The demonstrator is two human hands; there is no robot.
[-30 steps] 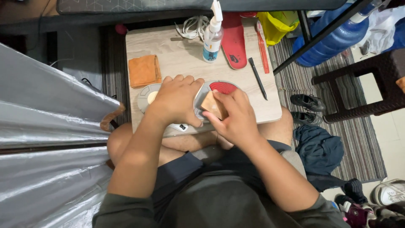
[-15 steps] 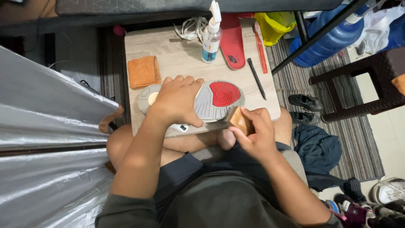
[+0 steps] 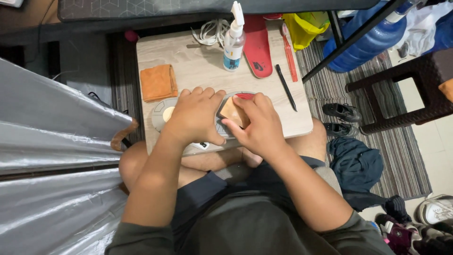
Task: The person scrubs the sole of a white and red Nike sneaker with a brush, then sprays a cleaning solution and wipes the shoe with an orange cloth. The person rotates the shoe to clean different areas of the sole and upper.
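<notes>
Left hand: spread flat, fingers open, pressing down on grey rubber shoe sole.
Right hand: fingers closed around small tan sponge block, held against sole's red heel patch.
Shoe: sole up, lying at near edge of pale wooden counter, over lap.
Beside: folded orange cloth just left; white spray bottle, red insole, black pen farther back.

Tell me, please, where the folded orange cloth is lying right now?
In the head view, the orange cloth lies on the small table's left side, just beyond the left hand.
</notes>
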